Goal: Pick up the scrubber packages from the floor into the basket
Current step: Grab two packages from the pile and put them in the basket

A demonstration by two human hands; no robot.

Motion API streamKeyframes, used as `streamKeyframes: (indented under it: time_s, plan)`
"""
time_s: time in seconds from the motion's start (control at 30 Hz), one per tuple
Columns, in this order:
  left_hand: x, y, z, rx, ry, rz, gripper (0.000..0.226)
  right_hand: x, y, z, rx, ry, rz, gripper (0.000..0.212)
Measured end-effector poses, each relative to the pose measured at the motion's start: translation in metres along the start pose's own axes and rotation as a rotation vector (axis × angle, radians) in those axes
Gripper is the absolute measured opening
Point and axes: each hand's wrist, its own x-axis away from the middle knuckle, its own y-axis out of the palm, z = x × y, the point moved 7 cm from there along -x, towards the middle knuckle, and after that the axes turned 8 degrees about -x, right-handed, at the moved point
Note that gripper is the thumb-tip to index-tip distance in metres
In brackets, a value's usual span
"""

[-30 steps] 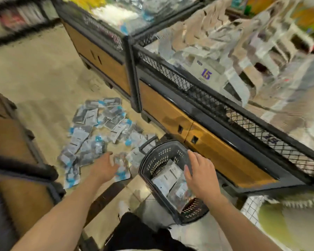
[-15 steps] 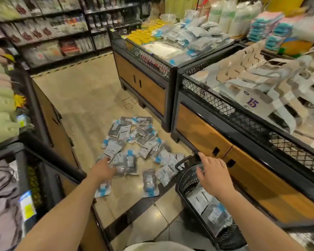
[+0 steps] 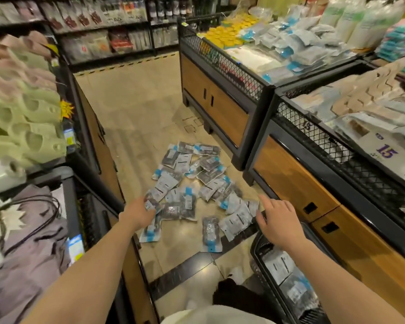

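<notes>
Several scrubber packages (image 3: 197, 178), clear bags with blue tags, lie in a loose pile on the tan floor. One package (image 3: 211, 232) lies apart at the pile's near edge. My left hand (image 3: 137, 212) reaches down to the pile's left edge, its fingertips on a package; the grip is hidden behind the hand. My right hand (image 3: 277, 222) hovers with fingers apart and holds nothing, just above the far rim of the black basket (image 3: 258, 244) at the lower right. Inside the basket lie a few packages (image 3: 279, 265).
A wood-fronted display bin (image 3: 290, 178) with black mesh runs along the right, with a second bin (image 3: 220, 99) beyond it. A dark shelf unit (image 3: 96, 146) with goods lines the left. The aisle floor (image 3: 136, 101) stretches ahead toward the back shelves.
The view has tilted up, showing more of the aisle. My left hand stays at the pile's left edge. My right hand has lifted from inside the basket to above its rim.
</notes>
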Motion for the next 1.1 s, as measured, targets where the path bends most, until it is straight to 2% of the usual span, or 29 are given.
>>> streamKeyframes:
  time_s: [0.33, 0.47, 0.67, 0.87, 1.1]
  plan:
    - [-0.080, -0.043, 0.041, -0.038, -0.041, 0.033, 0.063, -0.124, -0.001, 0.006, -0.026, -0.063, -0.086, 0.058]
    - [-0.108, -0.055, 0.055, -0.063, -0.063, 0.073, 0.061, -0.187, 0.012, 0.009, -0.036, -0.098, -0.141, 0.053]
    - [-0.150, -0.031, 0.035, -0.032, -0.147, -0.017, 0.055, -0.260, 0.059, -0.012, -0.047, -0.141, -0.270, 0.056]
    - [-0.248, 0.014, -0.006, -0.032, -0.269, -0.112, 0.055, -0.340, 0.162, -0.037, -0.094, -0.138, -0.362, 0.054]
    - [-0.415, 0.144, -0.064, -0.068, -0.378, -0.316, 0.053, -0.424, 0.366, -0.036, -0.376, 0.139, -0.545, 0.059]
